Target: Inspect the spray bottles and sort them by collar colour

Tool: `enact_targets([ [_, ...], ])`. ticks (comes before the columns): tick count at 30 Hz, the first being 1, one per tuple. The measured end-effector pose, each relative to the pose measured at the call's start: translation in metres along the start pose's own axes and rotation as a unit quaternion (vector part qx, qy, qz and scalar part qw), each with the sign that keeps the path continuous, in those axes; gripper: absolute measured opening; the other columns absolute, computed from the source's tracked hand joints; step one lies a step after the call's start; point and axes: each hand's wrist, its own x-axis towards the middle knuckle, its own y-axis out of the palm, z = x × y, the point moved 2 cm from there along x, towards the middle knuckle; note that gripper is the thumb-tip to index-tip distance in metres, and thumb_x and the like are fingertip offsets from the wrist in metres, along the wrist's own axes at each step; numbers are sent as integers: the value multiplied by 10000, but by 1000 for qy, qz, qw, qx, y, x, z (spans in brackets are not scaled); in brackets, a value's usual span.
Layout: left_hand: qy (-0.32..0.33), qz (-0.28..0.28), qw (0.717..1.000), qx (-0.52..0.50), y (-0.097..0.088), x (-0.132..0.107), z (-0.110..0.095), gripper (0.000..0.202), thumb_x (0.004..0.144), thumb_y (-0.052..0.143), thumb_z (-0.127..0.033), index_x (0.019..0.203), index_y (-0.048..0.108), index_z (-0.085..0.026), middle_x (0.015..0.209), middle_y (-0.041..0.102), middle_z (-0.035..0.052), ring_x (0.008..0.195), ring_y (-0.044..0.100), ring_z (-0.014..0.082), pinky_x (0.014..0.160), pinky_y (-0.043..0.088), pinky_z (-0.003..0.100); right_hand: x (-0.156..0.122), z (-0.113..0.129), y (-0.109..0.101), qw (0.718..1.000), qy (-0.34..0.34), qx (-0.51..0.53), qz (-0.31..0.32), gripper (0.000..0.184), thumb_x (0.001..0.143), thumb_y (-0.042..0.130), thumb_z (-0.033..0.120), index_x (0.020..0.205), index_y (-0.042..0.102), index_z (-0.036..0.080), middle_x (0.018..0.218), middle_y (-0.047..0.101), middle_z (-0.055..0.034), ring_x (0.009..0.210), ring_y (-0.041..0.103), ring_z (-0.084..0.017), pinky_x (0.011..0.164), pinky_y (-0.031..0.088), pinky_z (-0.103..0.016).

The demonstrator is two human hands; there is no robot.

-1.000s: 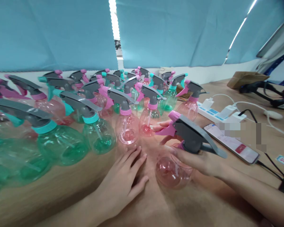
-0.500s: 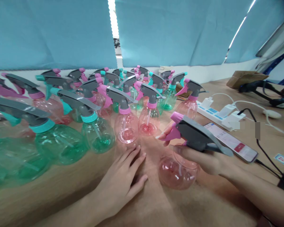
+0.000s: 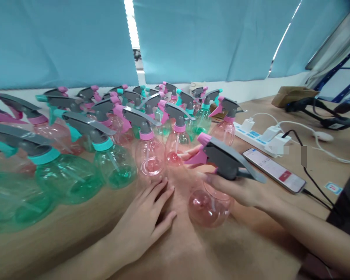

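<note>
My right hand [image 3: 239,190] is wrapped round the neck of a clear pink spray bottle [image 3: 208,204] with a grey trigger head [image 3: 227,159] and pink nozzle. The bottle stands on the wooden table [image 3: 192,252] just right of centre. My left hand [image 3: 144,221] lies flat on the table with fingers stretched out, its fingertips close to another pink spray bottle [image 3: 148,153]. It holds nothing. Several more pink and green spray bottles [image 3: 105,155] stand in rows behind and to the left.
A phone [image 3: 274,169] lies to the right of the held bottle, with a cable. Behind it are a white power strip [image 3: 256,138] with plugs and cords, a white mouse [image 3: 322,136], a cardboard box [image 3: 291,95] and blue blinds [image 3: 207,39] at the back.
The view has shifted slightly, so everything sits a bit further left. My right hand has kept its grip on the pink bottle and moved it little. The left hand stays flat.
</note>
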Motion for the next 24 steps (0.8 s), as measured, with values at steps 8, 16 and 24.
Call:
enact_targets([
  [8,-4,-11,1000,-8,3,7,-5,459,980,436,-406,1352,482,-143,1416,476,146,1303,423,320,1041,377,507,-13,-5,-4,996,38,-73,-32,444,651,696,658,648,606,223,597,531,14,593,551,-170,550,504,-312],
  [16,-11,2,1000,0,3,21,-14,421,985,413,-410,1286,538,-143,1420,470,151,1317,407,320,1046,365,515,-38,-6,-10,996,-26,-75,-41,393,748,740,397,1068,563,253,1078,665,-26,989,623,-232,859,497,-359],
  [24,7,-15,1000,-1,12,39,-26,467,984,421,-409,1357,489,-137,1427,457,154,1314,400,321,1043,363,506,-20,-43,-37,986,11,-137,-97,335,753,717,462,916,573,207,900,655,-53,816,604,-232,690,463,-344],
])
